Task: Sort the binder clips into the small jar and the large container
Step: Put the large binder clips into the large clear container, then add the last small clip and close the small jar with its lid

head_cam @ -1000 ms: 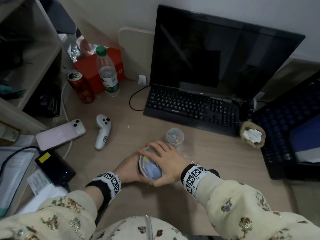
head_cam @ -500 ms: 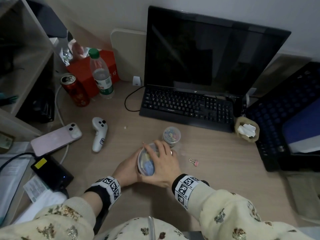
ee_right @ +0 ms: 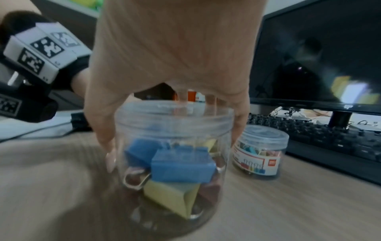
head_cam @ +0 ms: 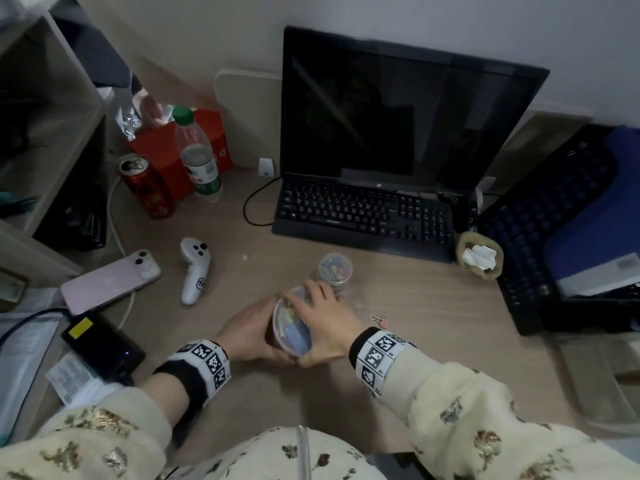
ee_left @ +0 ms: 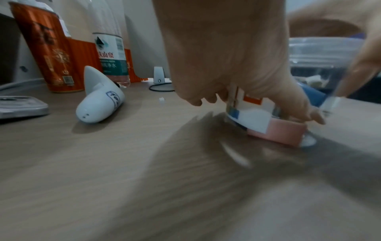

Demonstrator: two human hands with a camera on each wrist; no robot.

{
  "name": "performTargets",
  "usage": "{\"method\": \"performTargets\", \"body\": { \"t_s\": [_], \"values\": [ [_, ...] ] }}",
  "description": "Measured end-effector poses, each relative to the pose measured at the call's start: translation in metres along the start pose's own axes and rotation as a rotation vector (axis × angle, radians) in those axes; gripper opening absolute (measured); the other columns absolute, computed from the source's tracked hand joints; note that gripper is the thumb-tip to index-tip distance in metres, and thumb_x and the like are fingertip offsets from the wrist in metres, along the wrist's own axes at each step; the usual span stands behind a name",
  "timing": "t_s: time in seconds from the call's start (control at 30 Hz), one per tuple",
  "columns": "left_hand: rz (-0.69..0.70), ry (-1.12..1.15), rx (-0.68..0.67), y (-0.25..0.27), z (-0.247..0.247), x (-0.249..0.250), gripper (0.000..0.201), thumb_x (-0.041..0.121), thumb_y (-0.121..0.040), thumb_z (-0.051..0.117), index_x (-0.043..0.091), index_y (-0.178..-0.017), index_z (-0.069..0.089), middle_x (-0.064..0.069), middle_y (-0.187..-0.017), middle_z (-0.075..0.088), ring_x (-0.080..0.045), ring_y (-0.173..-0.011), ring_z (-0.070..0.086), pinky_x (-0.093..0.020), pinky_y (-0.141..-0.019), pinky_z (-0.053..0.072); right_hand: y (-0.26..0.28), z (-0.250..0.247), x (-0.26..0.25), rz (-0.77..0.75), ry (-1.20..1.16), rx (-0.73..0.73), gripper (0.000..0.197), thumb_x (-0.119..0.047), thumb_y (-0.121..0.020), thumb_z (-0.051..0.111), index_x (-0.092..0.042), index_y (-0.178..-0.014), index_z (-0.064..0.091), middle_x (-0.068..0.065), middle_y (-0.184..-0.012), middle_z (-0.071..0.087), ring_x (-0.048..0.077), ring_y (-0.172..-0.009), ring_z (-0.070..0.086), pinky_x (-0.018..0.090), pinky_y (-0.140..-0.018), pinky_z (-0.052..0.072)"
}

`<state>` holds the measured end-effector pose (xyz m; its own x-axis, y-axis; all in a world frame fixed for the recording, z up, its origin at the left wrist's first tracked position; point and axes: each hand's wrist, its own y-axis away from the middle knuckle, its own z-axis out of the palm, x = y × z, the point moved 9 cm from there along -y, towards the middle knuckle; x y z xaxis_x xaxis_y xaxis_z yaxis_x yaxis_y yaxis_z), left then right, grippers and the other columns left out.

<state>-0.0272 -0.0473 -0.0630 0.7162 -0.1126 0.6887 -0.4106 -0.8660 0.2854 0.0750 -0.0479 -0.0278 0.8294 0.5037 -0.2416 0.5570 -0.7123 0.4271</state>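
Observation:
The large container (head_cam: 292,336) is a clear plastic jar holding big blue and yellow binder clips (ee_right: 181,168). It stands at the desk's middle, between both hands. My left hand (head_cam: 249,332) curls round its labelled lower wall (ee_left: 255,114). My right hand (head_cam: 327,317) lies over the top, thumb and fingers gripping the clear lid (ee_right: 175,117). The small jar (head_cam: 335,271), lidded and full of small coloured clips, stands just behind, also seen in the right wrist view (ee_right: 260,150). One small pink binder clip (head_cam: 379,320) lies loose on the desk by my right wrist.
A black keyboard (head_cam: 363,216) and monitor (head_cam: 398,116) stand behind the jars. A white controller (head_cam: 194,268), pink phone (head_cam: 110,280), red can (head_cam: 147,185) and water bottle (head_cam: 197,157) sit to the left. A small bag (head_cam: 479,256) and dark basket (head_cam: 554,220) are at the right.
Both hands stay on the large container, and my right hand has shifted a little over the lid. The loose pink clip, hidden a second ago, now shows beside my right wrist.

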Motion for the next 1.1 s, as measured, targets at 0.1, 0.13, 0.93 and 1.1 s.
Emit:
{"method": "performTargets", "body": {
  "t_s": [0.1, 0.13, 0.93, 1.1],
  "values": [
    [0.015, 0.029, -0.030, 0.000, 0.002, -0.003, 0.105, 0.069, -0.047, 0.081, 0.035, -0.136, 0.038, 0.017, -0.134, 0.049, -0.001, -0.120, 0.049, -0.029, -0.101, 0.044, 0.016, -0.010, 0.011, 0.011, -0.068, 0.009, 0.120, -0.059, -0.056, 0.078, -0.028, -0.150, 0.010, 0.016, -0.151, 0.019, 0.036, -0.137, 0.021, 0.053, -0.101, 0.040],
    [0.011, 0.077, -0.044, 0.000, 0.004, -0.004, 0.104, 0.071, -0.050, 0.080, 0.035, -0.138, 0.038, 0.016, -0.138, 0.047, -0.001, -0.124, 0.047, -0.031, -0.105, 0.043, 0.024, -0.016, 0.020, 0.024, -0.084, 0.021, 0.120, -0.060, -0.057, 0.077, -0.028, -0.151, 0.010, 0.014, -0.150, 0.022, 0.034, -0.136, 0.024, 0.051, -0.100, 0.042],
    [-0.316, 0.260, 0.116, -0.117, 0.019, -0.002, 0.132, 0.076, -0.037, 0.081, 0.026, -0.146, 0.025, 0.003, -0.148, 0.042, -0.017, -0.135, 0.042, -0.043, -0.111, 0.037, 0.049, -0.049, 0.240, 0.400, 0.038, 0.045, 0.126, -0.072, -0.057, 0.072, -0.031, -0.153, 0.001, 0.009, -0.153, 0.020, 0.028, -0.141, 0.021, 0.047, -0.105, 0.037],
    [-0.266, 0.106, 0.109, -0.125, 0.012, 0.012, 0.109, 0.072, -0.043, 0.078, 0.039, -0.139, 0.038, 0.001, -0.154, 0.033, -0.022, -0.145, 0.020, -0.048, -0.117, 0.020, 0.043, -0.042, 0.237, 0.386, -0.004, 0.006, 0.136, -0.083, -0.052, 0.067, -0.034, -0.152, -0.012, 0.011, -0.161, -0.008, 0.030, -0.148, -0.006, 0.051, -0.119, 0.006]
  ]
}}
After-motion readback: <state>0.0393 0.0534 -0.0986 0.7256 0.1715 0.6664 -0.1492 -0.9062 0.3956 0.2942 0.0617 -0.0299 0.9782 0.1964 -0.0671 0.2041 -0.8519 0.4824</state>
